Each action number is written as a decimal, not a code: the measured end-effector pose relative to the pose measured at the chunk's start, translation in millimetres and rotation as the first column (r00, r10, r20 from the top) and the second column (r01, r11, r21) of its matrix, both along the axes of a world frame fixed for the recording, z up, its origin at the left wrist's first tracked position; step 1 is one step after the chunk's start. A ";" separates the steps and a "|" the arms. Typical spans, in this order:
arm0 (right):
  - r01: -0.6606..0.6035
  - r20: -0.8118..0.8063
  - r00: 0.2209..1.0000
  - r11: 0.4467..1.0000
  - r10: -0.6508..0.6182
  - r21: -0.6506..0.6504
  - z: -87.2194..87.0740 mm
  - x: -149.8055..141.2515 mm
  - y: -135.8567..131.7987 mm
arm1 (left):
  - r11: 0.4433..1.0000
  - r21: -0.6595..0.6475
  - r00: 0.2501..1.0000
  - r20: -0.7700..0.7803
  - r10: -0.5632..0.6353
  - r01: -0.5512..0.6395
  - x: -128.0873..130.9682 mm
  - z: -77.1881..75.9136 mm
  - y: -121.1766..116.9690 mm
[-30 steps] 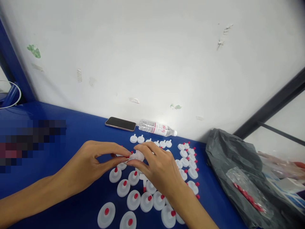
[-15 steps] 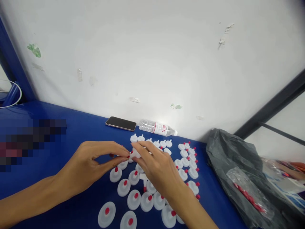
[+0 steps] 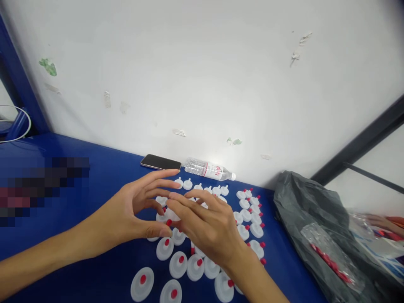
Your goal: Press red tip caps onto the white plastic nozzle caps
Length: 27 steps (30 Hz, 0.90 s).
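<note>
My left hand (image 3: 126,219) is open, thumb and fingers spread in a wide curve just left of my right hand. Held in the closed fingers of my right hand (image 3: 210,227) is a white nozzle cap, mostly hidden, with its red tip (image 3: 169,222) pointing left, close to my left thumb. Below both hands stand several round white nozzle caps with red tips, such as this white cap (image 3: 164,249). In the back row, white caps (image 3: 187,184) show plain spouts without red.
Against the wall lie a phone (image 3: 160,162) and a clear plastic bottle (image 3: 208,169) on its side. More red-tipped caps (image 3: 256,230) form columns at the right. A dark plastic bag (image 3: 290,210) carries a clear bag of red tips (image 3: 331,259). Another person's hand (image 3: 383,223) shows far right.
My left hand has let go of the cap's tip and spread its fingers. The cap in my right hand has dropped slightly lower, its tip now red and uncovered.
</note>
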State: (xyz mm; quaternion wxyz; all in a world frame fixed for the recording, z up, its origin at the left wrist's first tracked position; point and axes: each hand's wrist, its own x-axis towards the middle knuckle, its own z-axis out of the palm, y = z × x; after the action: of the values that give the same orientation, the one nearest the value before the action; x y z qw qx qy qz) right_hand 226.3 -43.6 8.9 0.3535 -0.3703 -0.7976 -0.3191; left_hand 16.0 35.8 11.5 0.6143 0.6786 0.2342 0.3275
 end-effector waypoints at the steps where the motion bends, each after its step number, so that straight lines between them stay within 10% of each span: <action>1: 0.004 0.010 1.000 1.000 -0.004 0.014 0.9 -2.8 -0.5 | 0.997 -0.045 0.998 0.012 -0.065 0.066 -0.5 -1.1 0.7; 6: 0.008 0.030 0.999 0.998 -0.010 0.068 1.9 -11.9 -1.7 | 0.928 -0.170 0.943 0.098 -0.319 0.332 -1.5 -5.8 5.2; 14: -0.029 0.018 0.999 0.997 0.028 0.073 0.6 -13.3 -3.1 | 0.896 -0.037 0.896 0.064 -0.440 0.442 -2.2 -20.3 20.9; 27: -0.014 0.051 0.999 0.995 0.009 0.099 -1.3 -11.4 -4.4 | 0.935 -0.109 0.938 0.111 -0.327 0.339 -2.6 -17.3 10.1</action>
State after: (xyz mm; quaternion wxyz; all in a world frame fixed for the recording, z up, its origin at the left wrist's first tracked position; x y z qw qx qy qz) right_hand 215.0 -48.0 7.7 0.3531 -0.3394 -0.7916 -0.3654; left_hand 13.3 45.9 -5.8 0.7127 0.6525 0.1080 0.2336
